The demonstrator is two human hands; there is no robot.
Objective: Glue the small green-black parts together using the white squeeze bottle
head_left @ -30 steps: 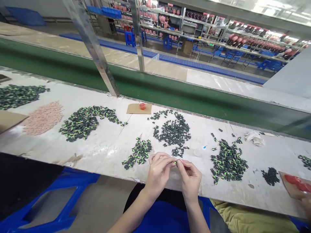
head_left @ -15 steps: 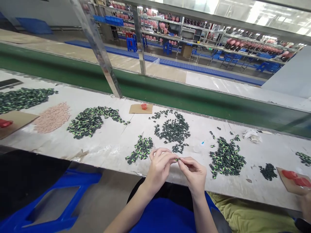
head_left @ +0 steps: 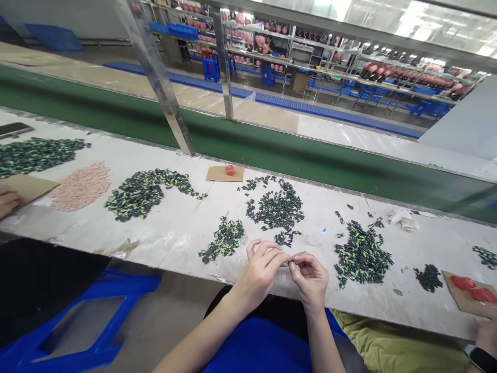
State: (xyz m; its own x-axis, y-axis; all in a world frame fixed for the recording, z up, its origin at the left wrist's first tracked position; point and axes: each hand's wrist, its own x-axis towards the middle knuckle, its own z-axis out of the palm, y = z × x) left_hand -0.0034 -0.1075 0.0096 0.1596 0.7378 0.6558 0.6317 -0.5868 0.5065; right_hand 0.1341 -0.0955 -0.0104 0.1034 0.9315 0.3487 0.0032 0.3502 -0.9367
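My left hand (head_left: 259, 270) and my right hand (head_left: 311, 277) meet at the near edge of the white workbench (head_left: 174, 228). Both pinch one small dark green piece (head_left: 290, 262) between their fingertips. Just beyond them lies a small heap of dark pieces (head_left: 277, 207). A pile of black pieces with bright green marks (head_left: 224, 238) lies to the left of my hands, and another such pile (head_left: 361, 251) lies to the right.
A bigger green-and-black heap (head_left: 145, 189), a pink heap (head_left: 79, 185) and a cardboard square with a red cap (head_left: 229, 169) lie further left. Other people's hands show at the left edge (head_left: 6, 201) and at the bottom right (head_left: 485, 331). A green conveyor belt (head_left: 272, 150) runs behind the bench.
My two hands have drifted slightly right and nearer to me, still pinching the small piece. A hand has come in at the left edge over the cardboard.
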